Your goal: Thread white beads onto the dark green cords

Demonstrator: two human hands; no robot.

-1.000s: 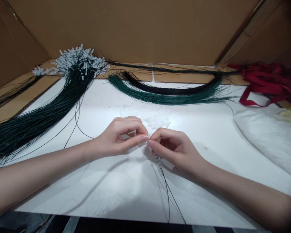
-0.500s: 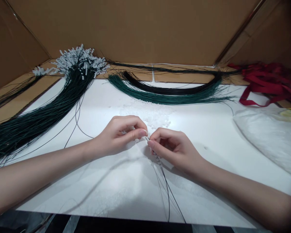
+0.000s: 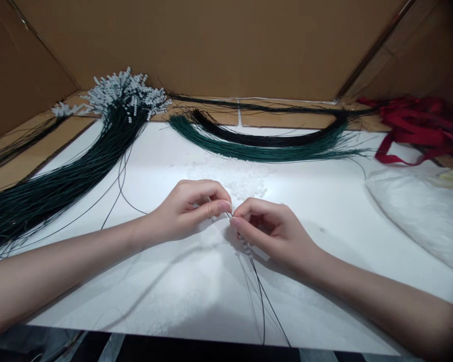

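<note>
My right hand (image 3: 274,226) is closed in a pinch on two thin dark wires (image 3: 263,301) strung with small white beads (image 3: 245,245). Below the fingers, the wires cross and run down toward the front of the white board. My left hand (image 3: 202,203) is also pinched, thumb against forefinger, right beside the wires' upper ends. What sits between its fingertips is too small to make out. Loose white beads (image 3: 245,185) lie scattered on the board just behind both hands.
A thick bundle of green wires (image 3: 79,168) with white beaded tips (image 3: 126,93) lies at left. Behind the hands curve green wires (image 3: 256,152) and black wires (image 3: 272,138). Red ribbon (image 3: 411,133) and a clear plastic bag (image 3: 423,216) lie at right. Cardboard walls (image 3: 211,45) enclose the white board (image 3: 166,296).
Almost nothing differs. Both hands keep their pinch by the wire ends, the left fingertips perhaps a touch closer to the right; the whole view has shifted very slightly.
</note>
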